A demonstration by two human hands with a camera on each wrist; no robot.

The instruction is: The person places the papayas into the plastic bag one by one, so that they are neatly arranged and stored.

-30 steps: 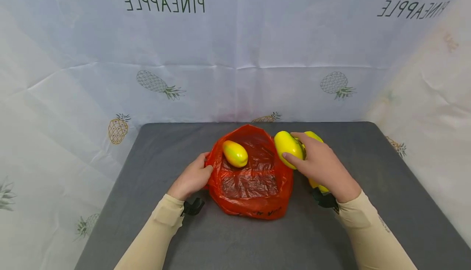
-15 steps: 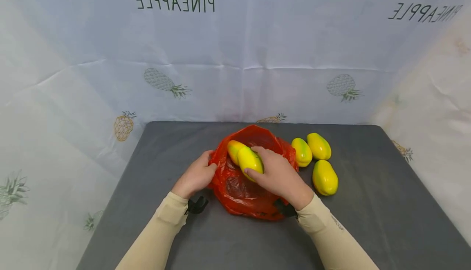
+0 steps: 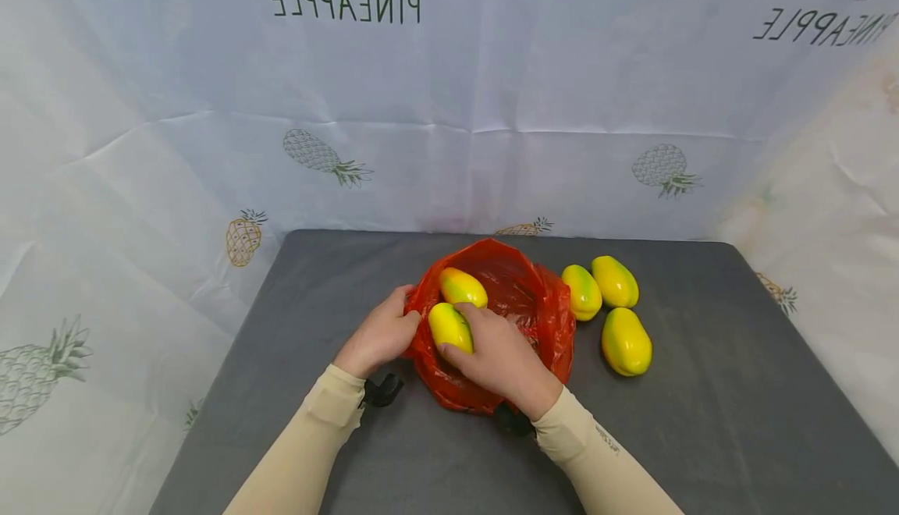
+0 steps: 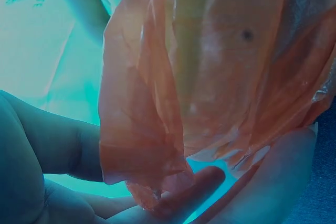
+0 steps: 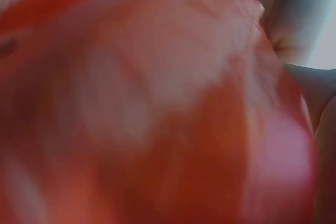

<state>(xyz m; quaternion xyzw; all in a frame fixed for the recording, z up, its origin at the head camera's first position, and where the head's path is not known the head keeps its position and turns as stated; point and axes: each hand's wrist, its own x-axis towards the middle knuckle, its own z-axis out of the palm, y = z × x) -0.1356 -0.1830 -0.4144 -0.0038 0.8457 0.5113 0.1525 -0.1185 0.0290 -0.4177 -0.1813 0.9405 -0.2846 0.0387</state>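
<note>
Left hand (image 3: 379, 332): pinching the left rim of the red bag (image 3: 559, 328), fingers narrow on the film.
Right hand (image 3: 502, 355): holding a yellow fruit (image 3: 449, 326) in curled fingers, within the bag's mouth.
Bag: sitting open about midway between the worktop's (image 3: 702, 406) side edges; a second fruit (image 3: 463, 287) is lying inside, just beyond the held one.
Loose fruits (image 3: 627, 342): three, lying right of the bag, toward the far right corner.
Backdrop (image 3: 449, 70): showing "PINEAPPLE" twice, mirrored.
Right sleeve (image 3: 597, 460): bearing lettering too small to read.
</note>
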